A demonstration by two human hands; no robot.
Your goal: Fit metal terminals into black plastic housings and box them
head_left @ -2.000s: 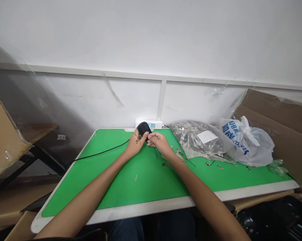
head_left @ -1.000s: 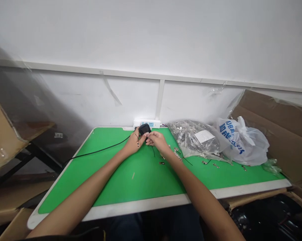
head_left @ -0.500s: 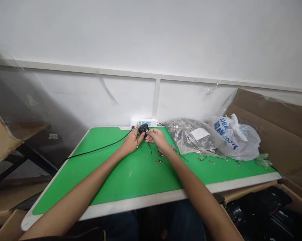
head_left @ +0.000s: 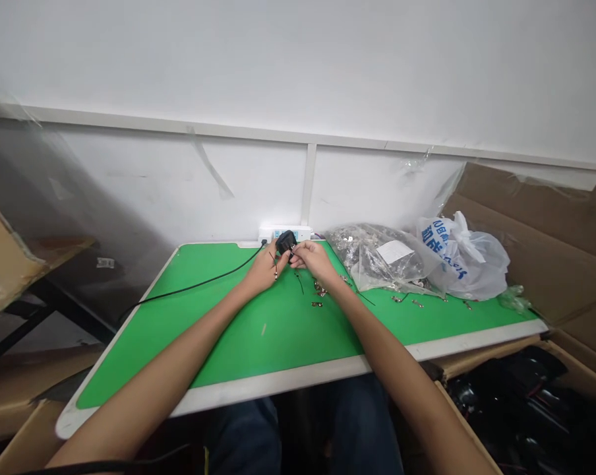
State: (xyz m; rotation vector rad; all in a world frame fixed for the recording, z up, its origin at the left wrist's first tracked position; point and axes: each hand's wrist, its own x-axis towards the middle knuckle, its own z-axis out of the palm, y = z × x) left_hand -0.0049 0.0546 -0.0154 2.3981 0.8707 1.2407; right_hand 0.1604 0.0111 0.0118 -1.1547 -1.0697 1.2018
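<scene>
My left hand (head_left: 267, 269) is closed around a black plastic part (head_left: 285, 241), holding it tilted up near the far edge of the green-topped table (head_left: 219, 366). At the part's right side, my right hand (head_left: 314, 260) has thumb and forefinger pinched together. A small shiny glint shows at those fingertips, seemingly a small metal piece, mostly hidden by the fingers. Loose small metal pieces (head_left: 320, 289) lie just below my right hand, with a short thin black wire (head_left: 299, 284) beside them.
A white power strip (head_left: 304, 233) sits against the wall, with a black cable (head_left: 204, 282) running left from it. Right of my hands lie a clear bag of metal parts (head_left: 364, 264) and a tied white plastic bag (head_left: 476, 264). A cardboard box (head_left: 456, 412) of black parts stands at lower right.
The view has tilted and shifted slightly. Both hands stay together at the black part, which has turned a little in my left hand.
</scene>
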